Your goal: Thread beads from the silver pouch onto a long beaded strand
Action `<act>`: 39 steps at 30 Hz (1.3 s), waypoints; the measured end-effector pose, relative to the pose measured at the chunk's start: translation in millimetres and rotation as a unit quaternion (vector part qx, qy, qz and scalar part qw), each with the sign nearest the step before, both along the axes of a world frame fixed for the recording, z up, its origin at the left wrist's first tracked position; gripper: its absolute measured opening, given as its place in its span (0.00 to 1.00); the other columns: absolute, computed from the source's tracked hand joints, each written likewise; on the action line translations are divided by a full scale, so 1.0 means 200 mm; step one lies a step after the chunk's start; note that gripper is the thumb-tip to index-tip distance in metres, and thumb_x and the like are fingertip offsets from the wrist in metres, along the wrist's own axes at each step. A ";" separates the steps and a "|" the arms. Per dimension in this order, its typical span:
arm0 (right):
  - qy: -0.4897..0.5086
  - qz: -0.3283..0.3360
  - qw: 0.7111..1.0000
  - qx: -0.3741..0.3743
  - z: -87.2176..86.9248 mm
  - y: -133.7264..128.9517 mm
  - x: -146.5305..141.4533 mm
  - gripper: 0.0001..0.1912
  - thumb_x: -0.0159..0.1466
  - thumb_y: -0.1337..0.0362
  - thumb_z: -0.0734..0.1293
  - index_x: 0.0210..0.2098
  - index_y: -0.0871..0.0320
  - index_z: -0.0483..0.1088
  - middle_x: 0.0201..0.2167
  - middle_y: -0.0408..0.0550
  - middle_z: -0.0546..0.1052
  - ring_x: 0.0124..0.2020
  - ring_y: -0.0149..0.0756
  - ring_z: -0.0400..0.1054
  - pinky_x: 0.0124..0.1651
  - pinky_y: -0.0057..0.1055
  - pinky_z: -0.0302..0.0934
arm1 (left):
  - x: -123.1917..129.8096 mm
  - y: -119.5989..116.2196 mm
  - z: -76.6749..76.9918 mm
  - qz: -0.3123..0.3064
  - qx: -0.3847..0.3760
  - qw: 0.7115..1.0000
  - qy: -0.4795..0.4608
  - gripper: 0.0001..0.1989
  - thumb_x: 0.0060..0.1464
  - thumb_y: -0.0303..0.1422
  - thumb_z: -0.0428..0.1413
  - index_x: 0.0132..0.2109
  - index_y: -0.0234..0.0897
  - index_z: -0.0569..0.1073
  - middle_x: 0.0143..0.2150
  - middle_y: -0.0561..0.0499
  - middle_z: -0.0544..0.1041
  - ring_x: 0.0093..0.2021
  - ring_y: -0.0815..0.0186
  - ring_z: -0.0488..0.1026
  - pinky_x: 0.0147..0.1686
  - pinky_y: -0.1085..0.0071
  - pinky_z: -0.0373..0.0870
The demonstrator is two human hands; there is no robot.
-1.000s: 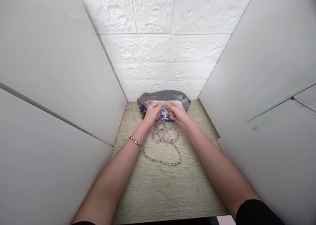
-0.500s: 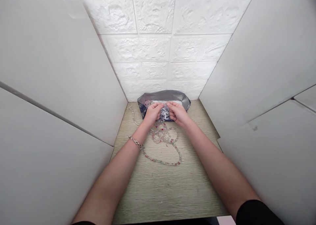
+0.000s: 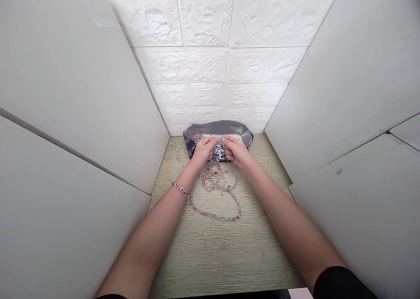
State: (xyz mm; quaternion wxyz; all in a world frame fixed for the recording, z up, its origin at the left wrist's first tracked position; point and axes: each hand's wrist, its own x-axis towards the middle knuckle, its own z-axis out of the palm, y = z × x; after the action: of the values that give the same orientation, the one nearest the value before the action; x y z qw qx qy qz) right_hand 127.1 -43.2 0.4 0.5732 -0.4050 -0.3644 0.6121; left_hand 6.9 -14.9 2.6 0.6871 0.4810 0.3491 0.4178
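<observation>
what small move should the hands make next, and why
Perhaps bring the left hand and right hand slightly closer together, above the open bag. Their pinched fingertips nearly meet there; what they hold is too small to tell. Anything dropped would likely land in the bag, not among the beaded strands.

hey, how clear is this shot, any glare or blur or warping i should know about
Head view: bright sheen on the white brick wall; soft, smeared detail where the left hand and right hand pinch; pale beads lack crisp edges.
</observation>
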 end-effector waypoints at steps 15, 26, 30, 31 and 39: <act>-0.025 -0.007 1.000 -0.009 0.01 -0.01 -0.02 0.13 0.49 0.58 0.67 0.28 0.58 0.60 0.10 0.31 0.47 0.10 0.18 0.38 0.10 0.18 0.33 | 0.00 0.00 0.00 -0.002 -0.008 1.000 0.001 0.13 0.41 0.36 0.56 0.24 0.35 0.59 0.11 0.63 0.49 0.10 0.82 0.43 0.11 0.80 0.36; -0.031 -0.014 0.999 -0.006 0.02 -0.01 -0.02 0.13 0.49 0.58 0.67 0.27 0.59 0.61 0.09 0.31 0.48 0.09 0.18 0.39 0.10 0.18 0.33 | -0.01 0.01 0.00 -0.012 -0.001 1.000 0.006 0.14 0.41 0.37 0.56 0.24 0.35 0.59 0.12 0.63 0.48 0.11 0.82 0.43 0.11 0.80 0.36; -0.031 -0.025 0.999 0.000 0.01 -0.01 -0.03 0.14 0.47 0.58 0.68 0.27 0.61 0.63 0.08 0.32 0.50 0.09 0.17 0.39 0.10 0.18 0.33 | 0.00 0.01 0.00 -0.012 0.003 1.000 0.006 0.13 0.41 0.37 0.56 0.25 0.35 0.59 0.12 0.63 0.48 0.11 0.82 0.43 0.11 0.80 0.37; -0.031 -0.033 0.999 0.000 0.01 0.00 -0.03 0.14 0.46 0.59 0.68 0.26 0.61 0.63 0.08 0.31 0.50 0.09 0.17 0.39 0.10 0.18 0.33 | 0.00 0.01 0.00 -0.012 0.004 1.000 0.005 0.13 0.41 0.37 0.56 0.25 0.35 0.59 0.12 0.63 0.48 0.11 0.82 0.43 0.11 0.81 0.37; -0.044 -0.076 0.996 -0.011 0.01 0.02 -0.04 0.14 0.44 0.58 0.69 0.23 0.61 0.64 0.07 0.32 0.51 0.09 0.18 0.39 0.11 0.20 0.33 | -0.01 0.02 -0.01 -0.012 -0.003 1.000 -0.012 0.12 0.40 0.38 0.56 0.27 0.34 0.62 0.13 0.63 0.49 0.10 0.82 0.44 0.11 0.81 0.37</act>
State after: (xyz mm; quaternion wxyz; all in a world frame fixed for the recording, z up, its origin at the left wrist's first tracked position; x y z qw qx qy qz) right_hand 119.0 -40.0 3.2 0.5973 -0.4641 -0.3508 0.5520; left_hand 5.7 -11.1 -0.4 0.6977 0.4779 0.3363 0.4144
